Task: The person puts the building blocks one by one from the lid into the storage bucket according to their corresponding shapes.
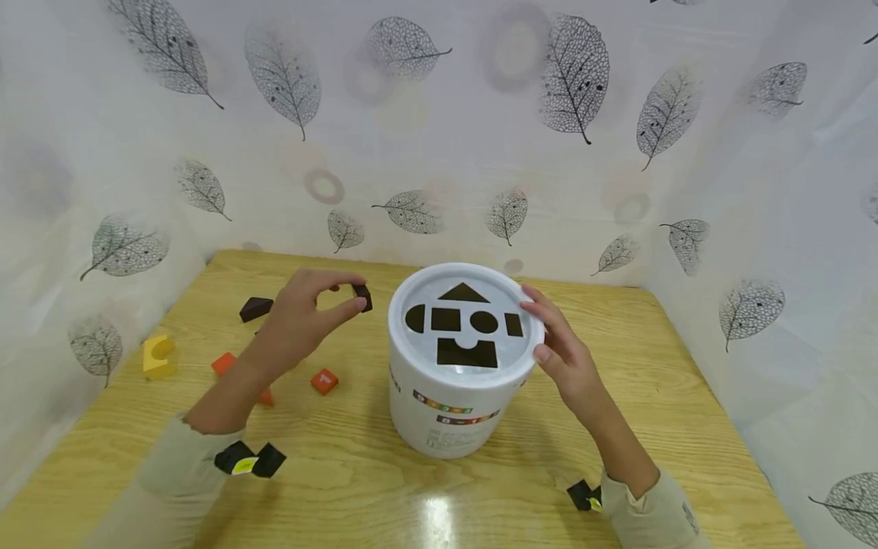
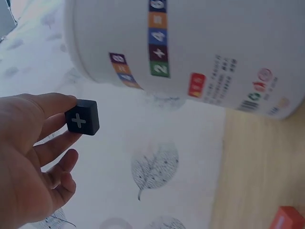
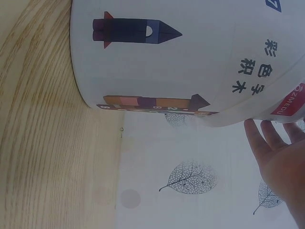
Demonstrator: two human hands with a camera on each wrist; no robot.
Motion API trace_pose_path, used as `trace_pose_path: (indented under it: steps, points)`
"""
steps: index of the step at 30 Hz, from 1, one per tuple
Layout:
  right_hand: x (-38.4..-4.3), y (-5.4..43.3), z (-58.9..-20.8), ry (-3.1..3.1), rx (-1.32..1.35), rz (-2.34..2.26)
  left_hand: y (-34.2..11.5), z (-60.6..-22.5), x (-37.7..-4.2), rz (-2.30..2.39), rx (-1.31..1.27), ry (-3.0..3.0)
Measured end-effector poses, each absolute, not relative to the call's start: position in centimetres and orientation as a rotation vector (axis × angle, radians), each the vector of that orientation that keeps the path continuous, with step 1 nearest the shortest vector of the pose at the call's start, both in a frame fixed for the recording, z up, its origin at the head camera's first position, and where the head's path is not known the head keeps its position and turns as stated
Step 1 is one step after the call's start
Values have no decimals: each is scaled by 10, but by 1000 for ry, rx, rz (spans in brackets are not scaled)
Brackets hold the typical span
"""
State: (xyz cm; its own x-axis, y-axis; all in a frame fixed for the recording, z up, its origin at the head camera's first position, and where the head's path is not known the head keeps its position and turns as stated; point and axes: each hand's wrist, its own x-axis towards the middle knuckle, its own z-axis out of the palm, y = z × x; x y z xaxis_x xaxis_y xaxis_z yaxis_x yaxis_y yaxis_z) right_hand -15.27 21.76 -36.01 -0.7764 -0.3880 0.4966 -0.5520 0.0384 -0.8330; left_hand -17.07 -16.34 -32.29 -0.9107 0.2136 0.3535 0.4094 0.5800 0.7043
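Observation:
Between the thumb and fingers of my left hand (image 1: 299,320) a small dark block (image 2: 82,117) with a white plus sign is pinched, held above the table left of the bucket. The white bucket (image 1: 439,431) stands upright with a lid (image 1: 418,354) that has several shaped openings, among them a triangle, a square, a circle and a notched rectangle. My right hand (image 1: 569,364) rests against the right side of the lid's rim, its fingers fairly straight. In the right wrist view those fingertips (image 3: 251,125) touch the bucket's upper edge.
Left of the bucket lie a red-orange block (image 1: 325,381), a dark wedge-shaped block (image 1: 256,309), a yellow notched block (image 1: 158,358) and an orange block (image 1: 222,364) partly behind my left forearm. A leaf-patterned sheet (image 1: 439,160) rises behind the wooden table (image 1: 617,366).

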Motion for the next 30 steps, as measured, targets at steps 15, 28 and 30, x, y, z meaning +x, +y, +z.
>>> trace_pose_path:
  steps: [15,28,30]
  points:
    - [-154,219,-362,-2156,1000,1837,-131,-288,-171,-1338,-689,-2586]
    - [-154,218,-361,-2156,994,1843,-107,-273,-178,-1370,-777,-2643]
    - [-154,218,-361,-2158,993,1840,-103,-271,-179,-1376,-806,-2646]
